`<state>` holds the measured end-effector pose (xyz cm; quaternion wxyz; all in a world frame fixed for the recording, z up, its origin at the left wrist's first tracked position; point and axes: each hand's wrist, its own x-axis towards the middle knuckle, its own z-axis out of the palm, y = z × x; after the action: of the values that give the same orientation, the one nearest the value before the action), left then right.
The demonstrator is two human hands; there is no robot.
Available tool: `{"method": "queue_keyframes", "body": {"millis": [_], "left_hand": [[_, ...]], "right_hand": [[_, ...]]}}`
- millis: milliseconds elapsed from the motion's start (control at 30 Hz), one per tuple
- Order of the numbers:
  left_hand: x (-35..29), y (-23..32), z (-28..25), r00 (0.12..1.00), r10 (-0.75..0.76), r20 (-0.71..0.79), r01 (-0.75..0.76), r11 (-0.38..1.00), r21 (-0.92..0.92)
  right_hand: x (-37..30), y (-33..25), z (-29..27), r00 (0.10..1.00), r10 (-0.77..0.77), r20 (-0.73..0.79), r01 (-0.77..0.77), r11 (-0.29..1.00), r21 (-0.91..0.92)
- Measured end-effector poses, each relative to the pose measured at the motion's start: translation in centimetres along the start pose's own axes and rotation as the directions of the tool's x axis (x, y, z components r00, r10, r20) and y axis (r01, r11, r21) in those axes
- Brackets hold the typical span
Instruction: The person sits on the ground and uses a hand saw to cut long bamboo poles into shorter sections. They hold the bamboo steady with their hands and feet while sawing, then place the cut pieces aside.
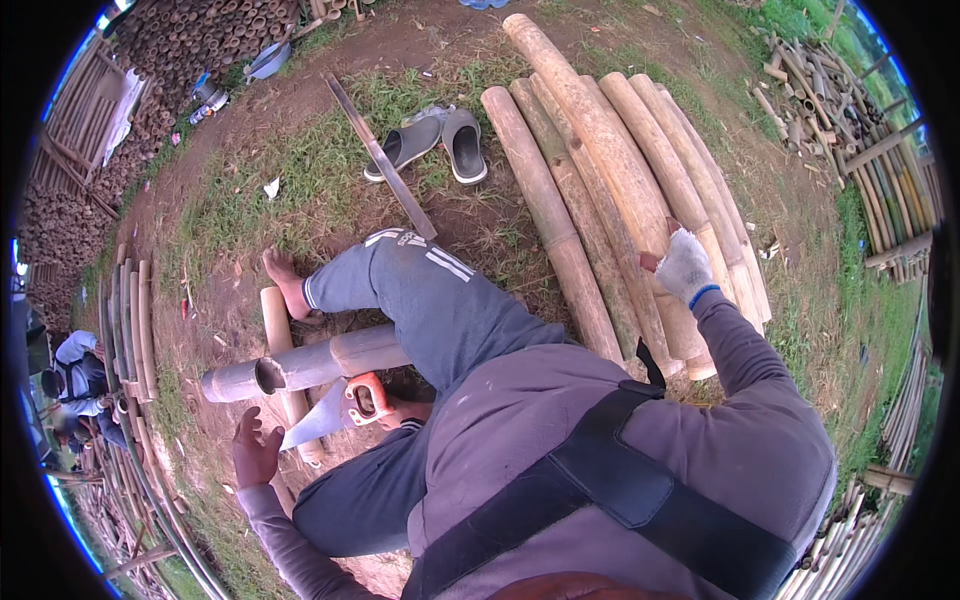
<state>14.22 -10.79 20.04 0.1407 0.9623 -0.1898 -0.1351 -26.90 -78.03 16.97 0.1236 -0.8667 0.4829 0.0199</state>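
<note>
A long tan bamboo pole point(608, 148) lies on other poles point(550, 215), upper right. An orange-handled saw point(336, 412) and notched gray pole point(312, 364) are lower left.

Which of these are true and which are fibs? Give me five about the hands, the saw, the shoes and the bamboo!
1. The right hand wears a pale glove. True.

2. The left hand is gripping the saw. False: its fingers are spread open beside the blade, not gripping it.

3. The saw has an orange handle. True.

4. The grey clogs are on the person's feet. False: they sit on the ground, and the foot that sticks out past the trouser cuff is bare.

5. The thick bamboo piece beside the saw has a notch in it. True.
</note>
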Motion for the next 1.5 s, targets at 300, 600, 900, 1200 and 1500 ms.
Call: {"method": "queue_keyframes", "body": {"millis": [300, 600, 900, 1200, 1500], "left_hand": [[-0.5, -0.7, 2.4, 0.986, -0.017, 0.165, 0.015, 1.000, 0.017], [-8.2, -6.4, 1.7, 0.947, -0.309, -0.094, 0.270, 0.917, -0.292], [-12.1, -8.0, 18.0, 0.601, -0.799, -0.031, 0.261, 0.233, -0.937], [-16.7, -15.4, 20.5, 0.069, -0.975, 0.211, -0.519, -0.216, -0.827], [-18.1, -27.9, 17.1, -0.270, -0.940, 0.210, -0.917, 0.184, -0.352]], "right_hand": [[-5.0, 5.3, 2.6, 0.956, 0.248, 0.157, -0.202, 0.945, -0.258], [-2.5, 3.5, 5.6, 1.000, -0.021, 0.022, 0.027, 0.953, -0.300], [5.2, -15.1, 7.7, 0.702, -0.711, 0.031, 0.697, 0.678, -0.233], [2.7, -39.0, 13.0, 0.063, -0.992, 0.107, 0.996, 0.055, -0.076], [3.4, -41.2, 14.5, 0.071, -0.976, 0.205, 0.983, 0.034, -0.178]]}}
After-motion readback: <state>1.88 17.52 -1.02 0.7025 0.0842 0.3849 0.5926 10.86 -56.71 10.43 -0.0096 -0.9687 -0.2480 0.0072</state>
